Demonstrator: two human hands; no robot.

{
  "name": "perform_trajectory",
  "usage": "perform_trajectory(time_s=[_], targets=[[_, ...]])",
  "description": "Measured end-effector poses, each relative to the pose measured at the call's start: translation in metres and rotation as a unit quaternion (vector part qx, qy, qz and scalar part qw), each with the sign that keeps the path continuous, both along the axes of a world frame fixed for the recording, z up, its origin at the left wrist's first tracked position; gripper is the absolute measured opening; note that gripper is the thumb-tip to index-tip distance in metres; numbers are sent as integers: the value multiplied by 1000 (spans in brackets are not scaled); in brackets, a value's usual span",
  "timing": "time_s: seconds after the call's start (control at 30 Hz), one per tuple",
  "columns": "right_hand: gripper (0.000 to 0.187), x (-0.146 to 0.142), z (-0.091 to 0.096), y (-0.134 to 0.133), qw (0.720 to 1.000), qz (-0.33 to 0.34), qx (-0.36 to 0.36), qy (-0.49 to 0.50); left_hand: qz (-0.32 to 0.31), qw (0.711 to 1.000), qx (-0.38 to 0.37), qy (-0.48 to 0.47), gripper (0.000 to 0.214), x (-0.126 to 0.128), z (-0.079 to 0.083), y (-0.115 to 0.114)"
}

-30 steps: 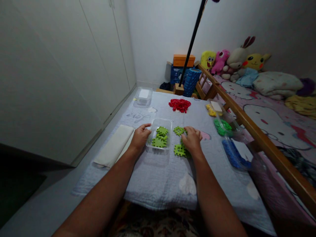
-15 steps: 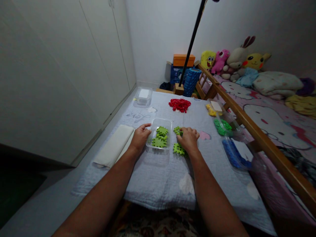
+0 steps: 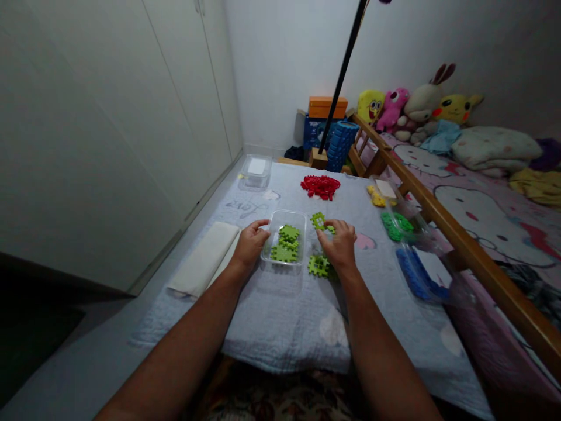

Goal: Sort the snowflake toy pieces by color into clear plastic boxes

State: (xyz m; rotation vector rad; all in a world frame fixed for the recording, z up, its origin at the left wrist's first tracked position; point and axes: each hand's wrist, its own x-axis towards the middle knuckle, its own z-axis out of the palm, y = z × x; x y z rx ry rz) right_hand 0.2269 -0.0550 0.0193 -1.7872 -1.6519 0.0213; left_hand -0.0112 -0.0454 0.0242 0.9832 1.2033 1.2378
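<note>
My left hand [image 3: 251, 245] grips the left rim of a clear plastic container [image 3: 293, 215] in the middle of the cloth. Several lime-green interlocking blocks [image 3: 284, 253] lie inside it. To the right of the container, my right hand [image 3: 340, 244] pinches a lime-green interlocking block [image 3: 318, 220] between thumb and fingers, tilted up from the cloth. Part of another green piece shows just under those fingers. Closer to me, more lime-green blocks [image 3: 318, 266] rest beside my right wrist, partly hidden by it.
A pile of red blocks [image 3: 320, 187] sits at the back. Along the right edge are containers of yellow pieces [image 3: 376, 197], green pieces [image 3: 396, 225] and blue pieces [image 3: 417, 273]. At left are a folded cream cloth [image 3: 204, 257] and a lidded clear container [image 3: 256, 171]. A wooden bed rail [image 3: 421, 202] borders the right.
My right hand has lifted and tilted a lime-green block that lay on the cloth. My left hand keeps its hold on the container.
</note>
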Motion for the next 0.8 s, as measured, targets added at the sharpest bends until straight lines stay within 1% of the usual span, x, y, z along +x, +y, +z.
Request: perform_trajectory(time_s=[0.07,0.13,0.17,0.23,0.37,0.47,0.57,0.7,0.8], targets=[[19,-5,3,-3,995,84,49,35,1,1000,-1,-4,53,0,0,0],[18,-13,6,-8,985,151,66,50,2,1000,0,-5,53,0,-1,1],[19,-17,7,-10,982,173,62,50,2,1000,1,-6,53,0,-2,1],[21,-26,10,-16,979,196,31,40,3,1000,1,-10,53,0,-4,2],[24,-37,15,-22,977,207,-49,5,0,1000,1,-12,54,0,-6,2],[25,-38,16,-21,977,200,-76,-6,0,1000,0,-9,55,0,-7,2],[27,-39,15,-21,977,195,-81,-5,-1,1000,-1,-8,57,0,-6,3],[28,-37,14,-20,979,192,-62,-3,0,1000,1,7,55,-1,-6,3],[25,-27,13,-16,986,158,-44,0,1,1000,0,6,54,-1,-5,2]])
